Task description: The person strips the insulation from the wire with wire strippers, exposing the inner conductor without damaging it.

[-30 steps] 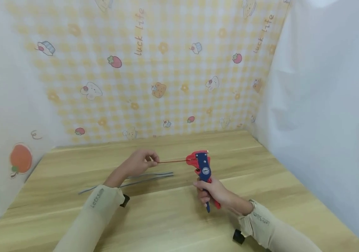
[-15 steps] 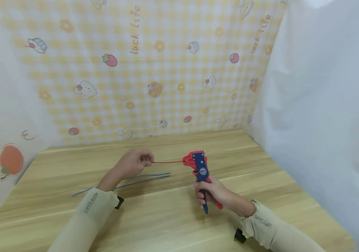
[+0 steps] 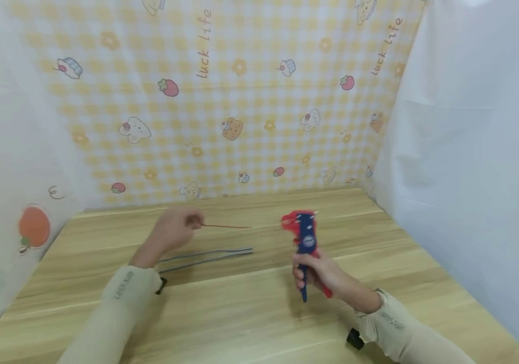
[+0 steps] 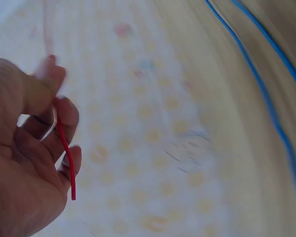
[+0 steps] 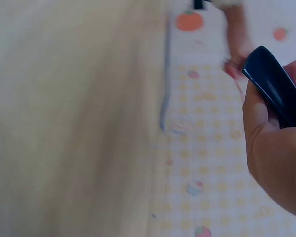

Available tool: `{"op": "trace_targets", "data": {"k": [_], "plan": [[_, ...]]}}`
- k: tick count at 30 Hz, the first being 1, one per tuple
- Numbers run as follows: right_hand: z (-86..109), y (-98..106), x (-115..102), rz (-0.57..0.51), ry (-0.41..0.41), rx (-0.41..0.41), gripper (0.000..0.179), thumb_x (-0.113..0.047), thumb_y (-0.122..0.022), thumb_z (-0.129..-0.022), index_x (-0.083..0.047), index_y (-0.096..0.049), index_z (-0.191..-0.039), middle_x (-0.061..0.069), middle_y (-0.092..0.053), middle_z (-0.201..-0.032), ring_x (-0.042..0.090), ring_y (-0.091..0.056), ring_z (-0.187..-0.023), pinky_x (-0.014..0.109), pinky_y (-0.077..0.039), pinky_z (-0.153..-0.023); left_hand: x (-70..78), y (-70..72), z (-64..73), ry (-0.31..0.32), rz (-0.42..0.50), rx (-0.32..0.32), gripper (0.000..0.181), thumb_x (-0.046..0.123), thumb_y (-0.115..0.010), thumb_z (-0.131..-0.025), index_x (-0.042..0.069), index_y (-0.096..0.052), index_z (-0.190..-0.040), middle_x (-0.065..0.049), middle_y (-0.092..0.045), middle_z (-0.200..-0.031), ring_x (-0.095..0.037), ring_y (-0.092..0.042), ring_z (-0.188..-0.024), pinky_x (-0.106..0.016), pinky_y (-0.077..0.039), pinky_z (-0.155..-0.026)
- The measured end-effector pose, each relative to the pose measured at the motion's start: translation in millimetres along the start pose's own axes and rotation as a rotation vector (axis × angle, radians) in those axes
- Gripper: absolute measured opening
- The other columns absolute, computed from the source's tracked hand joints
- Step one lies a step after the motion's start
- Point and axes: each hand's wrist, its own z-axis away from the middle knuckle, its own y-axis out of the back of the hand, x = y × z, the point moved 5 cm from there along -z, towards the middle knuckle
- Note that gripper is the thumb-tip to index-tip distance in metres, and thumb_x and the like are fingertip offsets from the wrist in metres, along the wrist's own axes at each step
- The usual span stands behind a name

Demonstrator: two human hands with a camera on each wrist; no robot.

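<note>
My left hand (image 3: 175, 230) pinches a thin red wire (image 3: 227, 226) between thumb and fingertips. The wire's free length points right, and its tip is apart from the wire stripper. In the left wrist view a short red tail (image 4: 70, 173) hangs below the fingers, beside a pale curved strand that I cannot make out. My right hand (image 3: 323, 275) grips the red and blue wire stripper (image 3: 306, 235) by its handles, head up, its mouth facing left. A dark blue handle (image 5: 274, 86) shows in the right wrist view. Both hands are above the table.
Two blue wires, an upper one (image 3: 209, 255) and a lower one (image 3: 214, 260), lie on the wooden table (image 3: 241, 313) below and right of the left hand. A checked cloth (image 3: 250, 101) hangs behind the table, with white sheeting (image 3: 468, 151) at the right.
The red wire has come out of the wire stripper's mouth. My left hand has moved left with it, and the right hand has shifted slightly right and up with the stripper.
</note>
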Motion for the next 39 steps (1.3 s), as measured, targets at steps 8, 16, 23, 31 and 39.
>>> {"op": "trace_targets", "data": {"k": [8,16,23,31,39], "plan": [[8.5,19.5,-16.0,-0.062,0.025,-0.038,0.014,-0.006,-0.037,-0.104,-0.009,-0.051,-0.103,0.002,-0.063,-0.083,0.016,-0.066,-0.076,0.040,-0.057,-0.080,-33.5,17.5,23.4,0.076,0.071,-0.013,0.014,-0.004,-0.062,-0.092,0.008,-0.071,-0.092,-0.004,-0.068,-0.088,-0.018,-0.059,-0.074,-0.034,-0.051,-0.066],[6.0,9.3,-14.2,-0.044,-0.001,-0.142,0.020,-0.003,-0.041,-0.102,0.000,-0.051,-0.119,0.011,-0.067,-0.098,0.024,-0.070,-0.088,0.043,-0.056,-0.086,-26.0,10.3,20.5,0.082,0.102,-0.009,0.015,-0.003,-0.062,-0.092,0.010,-0.071,-0.092,-0.004,-0.067,-0.087,-0.018,-0.059,-0.079,-0.035,-0.050,-0.071],[2.4,6.2,-12.3,-0.015,-0.018,-0.114,0.023,-0.003,-0.041,-0.101,0.000,-0.048,-0.123,0.011,-0.069,-0.099,0.023,-0.070,-0.086,0.044,-0.056,-0.085,-27.0,3.8,19.1,0.067,0.086,-0.030,0.009,0.003,-0.064,-0.094,0.010,-0.071,-0.094,-0.003,-0.067,-0.088,-0.017,-0.058,-0.078,-0.034,-0.049,-0.067],[-9.0,3.4,-8.1,-0.031,-0.033,-0.097,0.032,-0.005,-0.043,-0.102,0.011,-0.042,-0.130,0.015,-0.070,-0.106,0.025,-0.071,-0.088,0.044,-0.056,-0.086,-31.5,-5.9,18.7,0.111,-0.003,-0.041,0.007,0.013,-0.066,-0.095,0.016,-0.071,-0.092,0.003,-0.069,-0.092,-0.014,-0.057,-0.074,-0.059,-0.034,-0.087],[-18.6,3.8,-8.6,-0.011,-0.025,-0.092,0.036,-0.007,-0.043,-0.101,0.015,-0.039,-0.129,0.013,-0.072,-0.106,0.024,-0.072,-0.086,0.047,-0.056,-0.085,-30.7,-16.3,15.7,0.146,0.002,-0.093,0.007,0.016,-0.065,-0.095,0.014,-0.070,-0.090,0.005,-0.069,-0.091,-0.016,-0.057,-0.077,-0.061,-0.021,-0.089]]}}
